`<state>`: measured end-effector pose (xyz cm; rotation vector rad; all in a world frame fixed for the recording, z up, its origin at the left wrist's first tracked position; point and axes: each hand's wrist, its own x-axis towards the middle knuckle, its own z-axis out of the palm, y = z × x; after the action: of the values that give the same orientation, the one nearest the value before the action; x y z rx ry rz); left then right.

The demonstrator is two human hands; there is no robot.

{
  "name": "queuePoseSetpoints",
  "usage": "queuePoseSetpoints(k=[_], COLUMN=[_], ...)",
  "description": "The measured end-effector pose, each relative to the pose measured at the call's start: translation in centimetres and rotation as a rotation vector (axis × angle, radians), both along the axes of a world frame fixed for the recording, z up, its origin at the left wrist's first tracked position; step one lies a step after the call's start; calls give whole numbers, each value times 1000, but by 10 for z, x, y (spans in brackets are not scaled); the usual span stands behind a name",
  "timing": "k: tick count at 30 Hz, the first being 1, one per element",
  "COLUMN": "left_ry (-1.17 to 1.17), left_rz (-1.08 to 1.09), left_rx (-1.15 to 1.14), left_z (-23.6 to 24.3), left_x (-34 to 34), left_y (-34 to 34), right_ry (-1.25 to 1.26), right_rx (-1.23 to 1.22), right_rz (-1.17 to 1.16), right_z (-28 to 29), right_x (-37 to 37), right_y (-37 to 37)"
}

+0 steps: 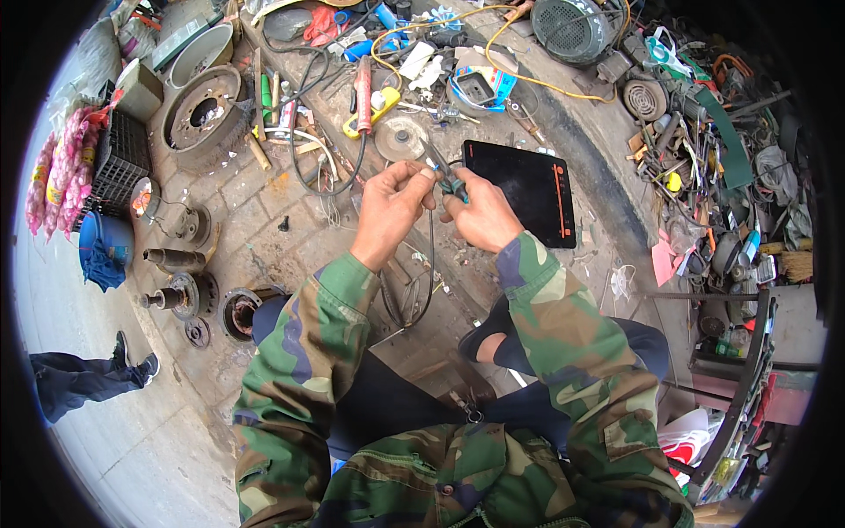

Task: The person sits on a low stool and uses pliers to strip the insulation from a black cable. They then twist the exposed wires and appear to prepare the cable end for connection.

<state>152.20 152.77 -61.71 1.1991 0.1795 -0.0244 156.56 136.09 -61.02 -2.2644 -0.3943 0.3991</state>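
Black cable pinched in my left hand, fingers closed on its end; right hand grips pliers at cable tip. Stripping step, I judge; next needs steady squeeze.

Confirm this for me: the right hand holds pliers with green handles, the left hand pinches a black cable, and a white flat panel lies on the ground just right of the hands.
Not quite. The head view shows the flat panel is black, not white. The right hand does hold the green-handled pliers, and the left hand pinches the black cable.
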Motion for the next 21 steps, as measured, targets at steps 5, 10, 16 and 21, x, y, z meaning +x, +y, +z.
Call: queuePoseSetpoints(k=[5,10,16,21], left_ry=[-2,19,-7,11], left_rz=[0,5,-4,-4], left_rx=[42,55,74,53], left_z=[-2,-2,-2,-3], left_x=[1,1,1,1], left_y=[-1,-1,-3,-2], right_ry=[-4,-43,-82,-64], right_rx=[45,19,0,-14], right_rz=[-30,-17,-7,-12], right_z=[8,9,9,10], right_x=[-2,-4,-6,-7], right_y=[8,10,11,13])
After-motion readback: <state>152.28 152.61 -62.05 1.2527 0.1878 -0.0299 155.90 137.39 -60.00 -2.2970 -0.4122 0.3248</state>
